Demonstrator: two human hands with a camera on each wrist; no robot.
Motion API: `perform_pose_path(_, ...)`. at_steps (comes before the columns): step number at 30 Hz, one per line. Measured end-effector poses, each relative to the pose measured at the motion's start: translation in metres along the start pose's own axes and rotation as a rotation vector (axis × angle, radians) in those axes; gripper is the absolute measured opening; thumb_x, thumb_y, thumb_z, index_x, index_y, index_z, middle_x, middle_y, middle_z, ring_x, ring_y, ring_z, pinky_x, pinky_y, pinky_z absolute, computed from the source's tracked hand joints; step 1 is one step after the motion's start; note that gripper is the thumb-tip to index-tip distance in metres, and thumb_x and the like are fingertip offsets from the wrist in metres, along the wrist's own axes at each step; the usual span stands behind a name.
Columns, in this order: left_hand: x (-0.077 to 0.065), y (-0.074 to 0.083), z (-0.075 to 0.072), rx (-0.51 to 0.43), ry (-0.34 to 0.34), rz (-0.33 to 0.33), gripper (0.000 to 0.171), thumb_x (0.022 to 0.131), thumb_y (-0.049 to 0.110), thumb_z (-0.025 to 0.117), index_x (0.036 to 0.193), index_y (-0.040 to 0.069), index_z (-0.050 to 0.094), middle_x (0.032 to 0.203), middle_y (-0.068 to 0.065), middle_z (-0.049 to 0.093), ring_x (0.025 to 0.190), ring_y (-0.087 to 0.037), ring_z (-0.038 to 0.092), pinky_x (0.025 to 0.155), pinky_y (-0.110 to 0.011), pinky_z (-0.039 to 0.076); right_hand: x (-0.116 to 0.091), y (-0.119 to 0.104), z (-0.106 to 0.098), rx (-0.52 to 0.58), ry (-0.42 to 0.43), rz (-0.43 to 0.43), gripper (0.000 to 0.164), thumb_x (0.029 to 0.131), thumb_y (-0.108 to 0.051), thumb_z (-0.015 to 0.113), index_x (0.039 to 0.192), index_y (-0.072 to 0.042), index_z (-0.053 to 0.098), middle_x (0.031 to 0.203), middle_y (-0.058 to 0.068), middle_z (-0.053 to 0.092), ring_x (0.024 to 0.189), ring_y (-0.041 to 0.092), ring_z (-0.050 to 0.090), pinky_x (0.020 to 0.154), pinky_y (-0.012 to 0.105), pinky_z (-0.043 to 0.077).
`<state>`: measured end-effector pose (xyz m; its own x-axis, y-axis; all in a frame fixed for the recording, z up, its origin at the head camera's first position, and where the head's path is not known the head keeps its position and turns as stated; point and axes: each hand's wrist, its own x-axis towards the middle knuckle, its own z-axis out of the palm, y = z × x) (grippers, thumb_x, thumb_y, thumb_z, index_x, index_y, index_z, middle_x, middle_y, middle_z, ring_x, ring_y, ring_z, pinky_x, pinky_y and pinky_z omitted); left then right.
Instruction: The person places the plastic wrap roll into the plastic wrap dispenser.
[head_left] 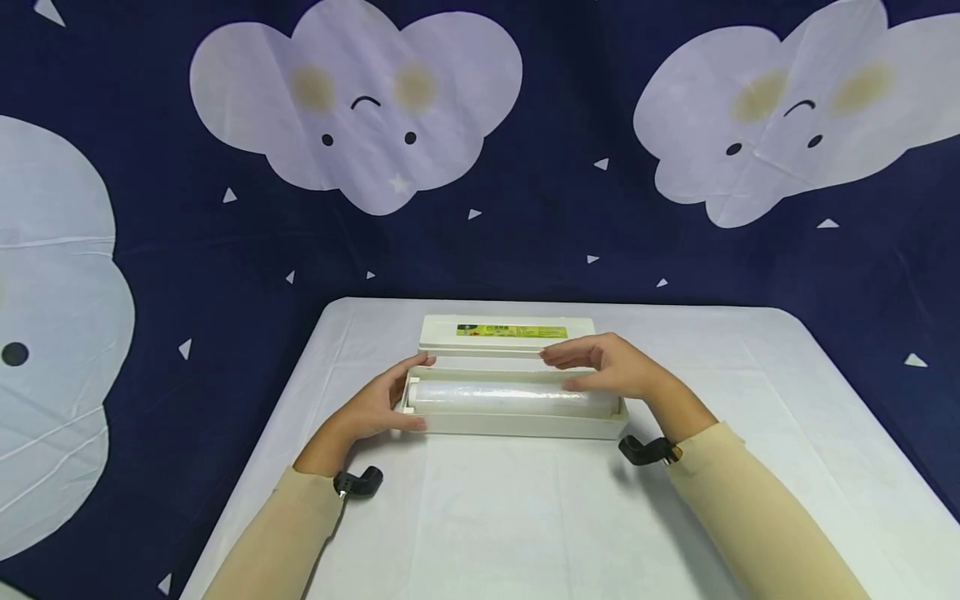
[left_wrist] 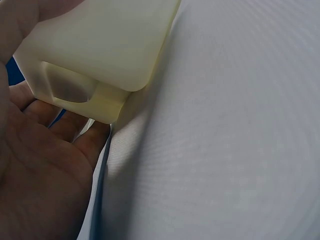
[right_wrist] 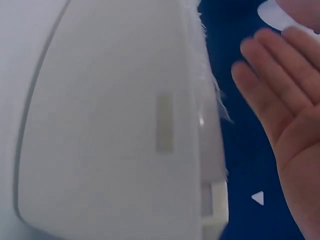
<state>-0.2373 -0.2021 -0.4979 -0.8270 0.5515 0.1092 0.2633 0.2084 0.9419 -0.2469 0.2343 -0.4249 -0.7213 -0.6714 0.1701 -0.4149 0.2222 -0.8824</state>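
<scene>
A long white cling film dispenser box (head_left: 517, 427) lies uncovered on the table, a roll of cling film (head_left: 502, 398) inside it. My left hand (head_left: 377, 404) holds the box's left end, thumb at the front and fingers behind. In the left wrist view, the box's end (left_wrist: 90, 45) sits between that thumb and the fingers. Over the right end hovers my right hand (head_left: 618, 367), its fingers extended. The right wrist view shows those fingers (right_wrist: 275, 75) straight and apart from the box, where ragged film (right_wrist: 212, 110) sticks up past the rim.
Right behind the box lies its white lid (head_left: 506, 342) with a yellow-green label. A white cloth covers the table (head_left: 487, 517). Beyond the far edge hangs a dark blue curtain (head_left: 555, 242) printed with clouds and triangles.
</scene>
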Motion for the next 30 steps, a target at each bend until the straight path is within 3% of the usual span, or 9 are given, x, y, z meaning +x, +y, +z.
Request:
perform_pose_path(5,0.000,0.000,0.000,0.000,0.004,-0.006,0.115,0.070,-0.002,0.097,0.165,0.007,0.032,0.166,-0.008,0.037,0.150,-0.033,0.035,0.116,-0.021,0.031,-0.013,0.001,-0.006,-0.121,0.155,0.041,0.056,0.088,-0.012,0.089,0.139,-0.004,0.067,0.140,0.008,0.066,0.132,0.030,0.059,0.112,0.037,0.044)
perform_pose_path(11,0.000,0.000,0.001,0.002,0.009,-0.006,0.115,0.070,-0.001,0.097,0.164,0.006,0.033,0.166,-0.009,0.037,0.150,-0.033,0.035,0.116,-0.021,0.030,-0.032,0.016,-0.011,-0.225,0.234,0.097,0.068,0.089,-0.018,0.088,0.148,-0.005,0.059,0.151,0.011,0.057,0.144,0.037,0.045,0.120,0.053,0.031)
perform_pose_path(21,0.000,-0.002,-0.001,-0.014,-0.001,0.004,0.114,0.070,-0.004,0.096,0.164,0.006,0.032,0.166,-0.010,0.037,0.149,-0.034,0.036,0.115,-0.021,0.032,-0.062,0.042,-0.010,-0.175,0.289,0.179,0.083,0.084,-0.021,0.092,0.154,-0.004,0.052,0.160,0.013,0.047,0.150,0.045,0.032,0.121,0.059,0.023)
perform_pose_path(30,0.000,-0.003,0.000,0.000,0.002,0.007,0.114,0.070,-0.003,0.097,0.164,0.007,0.033,0.166,-0.009,0.037,0.149,-0.033,0.036,0.115,-0.022,0.032,-0.076,0.052,-0.001,-0.080,0.260,0.145,0.096,0.075,-0.011,0.097,0.156,-0.001,0.047,0.160,0.015,0.045,0.149,0.044,0.035,0.120,0.061,0.021)
